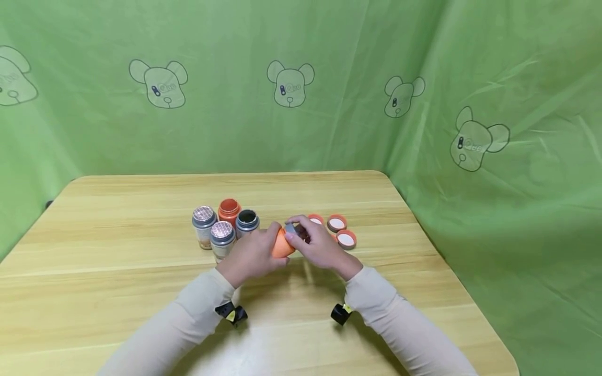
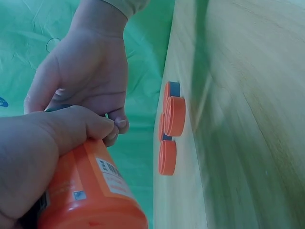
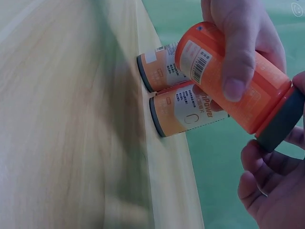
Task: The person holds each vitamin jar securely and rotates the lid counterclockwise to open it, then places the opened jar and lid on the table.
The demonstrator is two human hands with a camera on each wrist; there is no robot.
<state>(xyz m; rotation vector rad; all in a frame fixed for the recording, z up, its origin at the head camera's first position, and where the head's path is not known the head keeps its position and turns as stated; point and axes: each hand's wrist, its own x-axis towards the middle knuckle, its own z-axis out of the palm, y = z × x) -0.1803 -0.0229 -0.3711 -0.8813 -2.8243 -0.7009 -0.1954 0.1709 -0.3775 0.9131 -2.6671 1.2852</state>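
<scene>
My left hand (image 1: pixel 254 253) grips an orange bottle (image 3: pixel 214 64) around its body, tilted and raised over the table. The thumb lies along the side, and a white barcode label shows near the base. The fingers of my right hand (image 1: pixel 322 248) pinch the dark grey cap (image 3: pixel 281 123), which sits on the bottle's neck. In the left wrist view the cap is mostly hidden behind the left hand, while the bottle's orange base (image 2: pixel 95 207) faces the camera.
Left of my hands stand two grey-topped jars with shiny seals (image 1: pixel 204 214), an orange jar (image 1: pixel 229 209) with open mouth and a dark open jar (image 1: pixel 247 219). Several orange-and-grey lids (image 1: pixel 346 239) lie to the right, some with white undersides up. A green curtain (image 1: pixel 235 136) hangs behind the table (image 1: pixel 117 235).
</scene>
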